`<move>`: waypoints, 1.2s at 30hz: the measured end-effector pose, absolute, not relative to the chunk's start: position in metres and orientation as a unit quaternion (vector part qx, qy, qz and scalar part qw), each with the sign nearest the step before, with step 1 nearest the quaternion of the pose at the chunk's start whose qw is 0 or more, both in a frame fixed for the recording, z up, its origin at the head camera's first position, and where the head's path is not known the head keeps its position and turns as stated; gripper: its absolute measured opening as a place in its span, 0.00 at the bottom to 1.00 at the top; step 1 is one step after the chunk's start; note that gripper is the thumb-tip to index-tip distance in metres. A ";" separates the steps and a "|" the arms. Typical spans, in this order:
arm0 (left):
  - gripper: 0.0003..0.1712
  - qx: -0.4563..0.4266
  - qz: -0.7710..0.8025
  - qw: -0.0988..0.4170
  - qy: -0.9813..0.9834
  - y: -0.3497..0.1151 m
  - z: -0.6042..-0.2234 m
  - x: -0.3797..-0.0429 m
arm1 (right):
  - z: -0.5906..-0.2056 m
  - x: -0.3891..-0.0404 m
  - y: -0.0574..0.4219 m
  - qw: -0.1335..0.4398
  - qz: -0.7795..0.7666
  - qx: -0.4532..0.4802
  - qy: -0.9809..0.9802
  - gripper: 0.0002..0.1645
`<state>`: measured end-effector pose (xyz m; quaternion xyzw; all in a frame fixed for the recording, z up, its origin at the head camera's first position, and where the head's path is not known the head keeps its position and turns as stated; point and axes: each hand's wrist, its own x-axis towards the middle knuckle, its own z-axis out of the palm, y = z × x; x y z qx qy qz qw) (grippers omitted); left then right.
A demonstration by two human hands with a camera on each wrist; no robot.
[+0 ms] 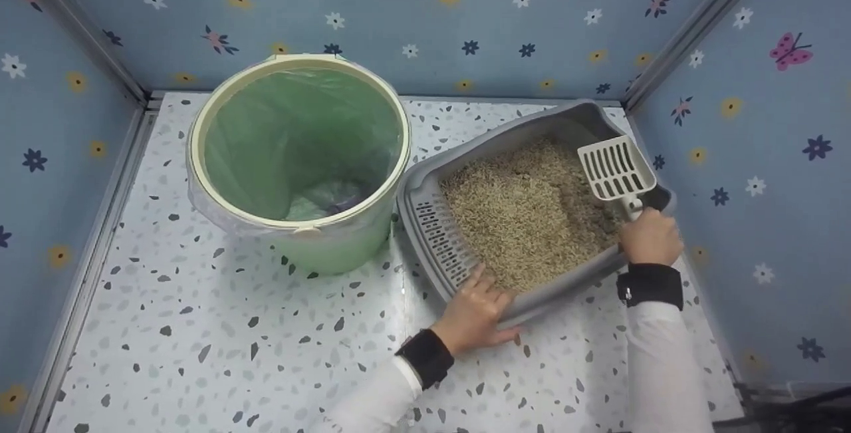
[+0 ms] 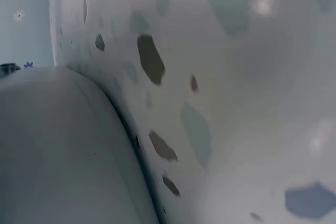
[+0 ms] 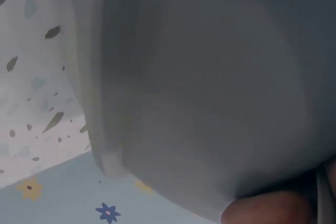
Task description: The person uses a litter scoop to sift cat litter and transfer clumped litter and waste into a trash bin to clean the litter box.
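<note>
A grey litter box [image 1: 425,247] filled with tan pellet litter [image 1: 512,213] stands at an angle on the speckled table. My left hand [image 1: 475,313] grips its near rim, with the fingers over the edge and the thumb along the outside. My right hand [image 1: 651,239] holds a pale slotted litter scoop [image 1: 643,170] by its handle, most of which is hidden in the fist. The scoop's head overlaps the right end of the box in the head view. In the right wrist view, the box's grey wall [image 3: 210,87] fills most of the picture beside a fingertip [image 3: 268,208].
Left of the box stands a green bin [image 1: 332,247] with a cream rim and a clear liner; something crumpled [image 1: 332,195] lies at its bottom. Blue flowered panels [image 1: 372,20] close in the back and both sides of the speckled table [image 1: 199,326].
</note>
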<state>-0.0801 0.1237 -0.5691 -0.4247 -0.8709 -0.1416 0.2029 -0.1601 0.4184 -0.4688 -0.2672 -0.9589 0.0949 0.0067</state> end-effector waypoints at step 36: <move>0.30 -0.530 -0.222 0.144 -0.806 0.046 -0.572 -0.136 | -0.486 -0.098 0.356 0.118 0.149 -0.361 -0.913 0.20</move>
